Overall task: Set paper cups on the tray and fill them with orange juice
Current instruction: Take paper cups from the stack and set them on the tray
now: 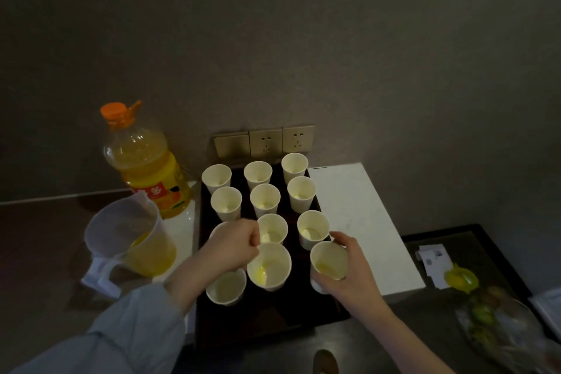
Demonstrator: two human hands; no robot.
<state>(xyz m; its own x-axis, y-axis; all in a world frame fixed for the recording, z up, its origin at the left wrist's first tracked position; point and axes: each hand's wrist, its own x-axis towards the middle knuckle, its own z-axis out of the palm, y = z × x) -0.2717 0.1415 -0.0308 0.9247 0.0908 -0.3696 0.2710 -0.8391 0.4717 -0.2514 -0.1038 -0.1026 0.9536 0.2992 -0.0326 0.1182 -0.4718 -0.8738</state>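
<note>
A dark tray holds several white paper cups in rows, most with a little orange juice at the bottom. My left hand pinches the rim of a tilted cup in the front middle of the tray. Wrapped around another cup at the tray's right front edge is my right hand; this cup holds some juice. A cup stands under my left wrist. A big orange juice bottle with an orange cap stands at the back left. A clear plastic jug with juice sits left of the tray.
The tray lies across a white counter against a grey wall with sockets. To the right, a second dark tray carries papers, a yellow-green object and a bag of fruit.
</note>
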